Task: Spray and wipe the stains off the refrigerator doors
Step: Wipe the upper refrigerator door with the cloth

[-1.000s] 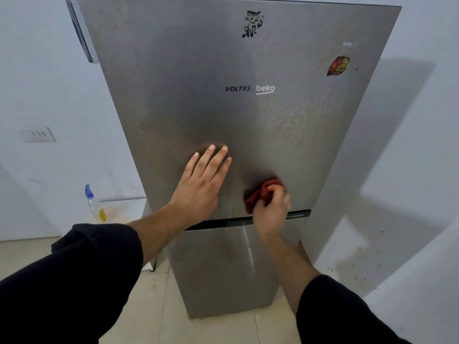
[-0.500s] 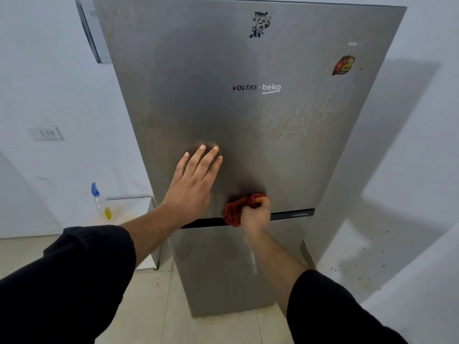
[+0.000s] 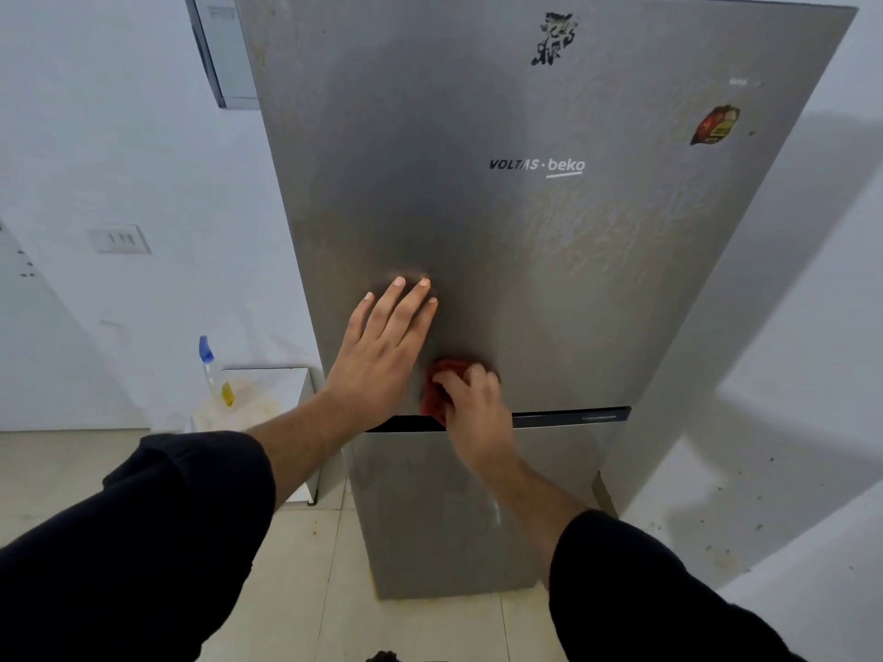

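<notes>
Grip: right hand clenched on red cloth, pressed to upper refrigerator door just above the door gap. Left hand flat and spread, holding nothing, bracing at the cloth's 10 o'clock.
Change: over the last second the cloth has travelled leftward along the door's lower edge, closing on the braced hand; this strip is judged nearly covered.
Outstanding: streaky residue at the cloth's 2 o'clock; lower door.
Spray bottle: on low white unit, at 9 o'clock.
</notes>
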